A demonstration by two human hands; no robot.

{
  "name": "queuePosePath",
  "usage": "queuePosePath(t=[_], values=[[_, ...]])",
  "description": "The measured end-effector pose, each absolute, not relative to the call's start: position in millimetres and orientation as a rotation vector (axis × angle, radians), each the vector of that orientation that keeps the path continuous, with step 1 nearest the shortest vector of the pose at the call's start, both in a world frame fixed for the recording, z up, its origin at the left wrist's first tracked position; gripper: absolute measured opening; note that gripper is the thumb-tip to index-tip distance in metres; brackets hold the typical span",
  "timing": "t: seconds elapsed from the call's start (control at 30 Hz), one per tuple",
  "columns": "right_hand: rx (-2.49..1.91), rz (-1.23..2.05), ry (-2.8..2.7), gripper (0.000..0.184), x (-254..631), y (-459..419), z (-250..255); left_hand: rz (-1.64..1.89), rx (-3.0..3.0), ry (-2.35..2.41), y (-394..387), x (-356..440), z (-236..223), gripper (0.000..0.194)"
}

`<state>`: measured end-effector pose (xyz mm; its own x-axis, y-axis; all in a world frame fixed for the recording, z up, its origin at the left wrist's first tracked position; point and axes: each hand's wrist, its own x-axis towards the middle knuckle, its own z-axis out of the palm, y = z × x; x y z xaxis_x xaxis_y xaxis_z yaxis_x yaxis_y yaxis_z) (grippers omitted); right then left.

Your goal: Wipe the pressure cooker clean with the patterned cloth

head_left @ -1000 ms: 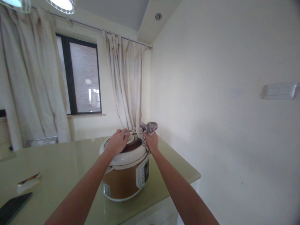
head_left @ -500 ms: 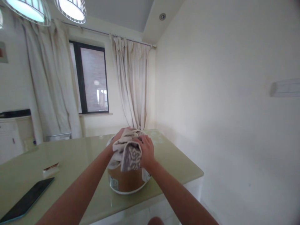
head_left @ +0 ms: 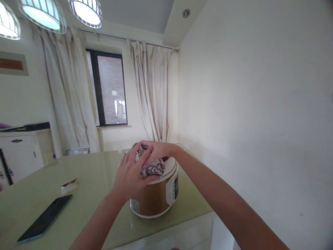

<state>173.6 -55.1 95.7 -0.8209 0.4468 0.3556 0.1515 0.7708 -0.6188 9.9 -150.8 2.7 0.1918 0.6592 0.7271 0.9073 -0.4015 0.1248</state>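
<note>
A patterned grey-and-white cloth (head_left: pixel 153 168) lies bunched on top of a brown-and-white rice cooker (head_left: pixel 153 201), which stands on the table near its front edge. My left hand (head_left: pixel 131 172) grips the cloth from the near left, thumb and fingers bent around it. Reaching across from the right, my right hand (head_left: pixel 156 151) holds the cloth's far side, its fingers meeting those of the left hand. Most of the cooker's lid is hidden under the hands and cloth. Its control panel faces front right.
The green table top (head_left: pixel 91 177) carries a dark tablet (head_left: pixel 45 218) at the left and a small white item (head_left: pixel 69 186) with a brown top edge behind it. A bare wall (head_left: pixel 247 121) runs along the right. A white cabinet (head_left: pixel 23 149) stands far left, curtains (head_left: pixel 153 93) at the back.
The cloth went from the lid's right side to its left front and is now more tightly bunched. My right hand has crossed left to join my left hand. The view has turned left.
</note>
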Motion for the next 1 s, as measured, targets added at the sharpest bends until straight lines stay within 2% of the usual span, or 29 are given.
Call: queuePosePath(t=[0.07, 0.13, 0.2, 0.27, 0.37, 0.47, 0.6, 0.67, 0.8, 1.0], values=[[-0.523, 1.036, -2.410, 0.077, 193, -41, 107, -1.121, -2.088, -1.557, -139, -3, -1, 0.076], [-0.678, 1.021, -2.230, 0.060, 201, -25, 107, -1.183, -2.027, -1.654, -128, -19, -1, 0.062], [-0.801, 0.802, -2.113, 0.041, 198, -10, 95, -1.173, -1.978, -1.744, -118, -34, 3, 0.056], [-0.855, 0.555, -2.128, 0.032, 187, 3, 74, -1.133, -1.929, -1.867, -109, -48, 12, 0.050], [-0.840, 0.360, -2.234, 0.035, 172, 14, 45, -1.089, -1.980, -2.056, -99, -60, 28, 0.038], [-0.812, 0.295, -2.263, 0.046, 168, 16, 31, -1.092, -2.251, -1.958, -90, -56, 39, 0.048], [-0.825, 0.453, -2.211, 0.055, 172, 14, 30, -1.108, -2.286, -1.859, -66, -48, 46, 0.070], [-0.852, 0.498, -2.175, 0.058, 173, 14, 31, -1.147, -2.433, -1.892, -48, -54, 50, 0.067], [-0.885, 0.430, -2.169, 0.056, 169, 15, 29, -1.309, -2.798, -1.997, -20, -81, 52, 0.046], [-0.905, 0.409, -2.183, 0.049, 167, 11, 31, -1.936, -2.261, -2.297, -4, -92, 29, 0.050]])
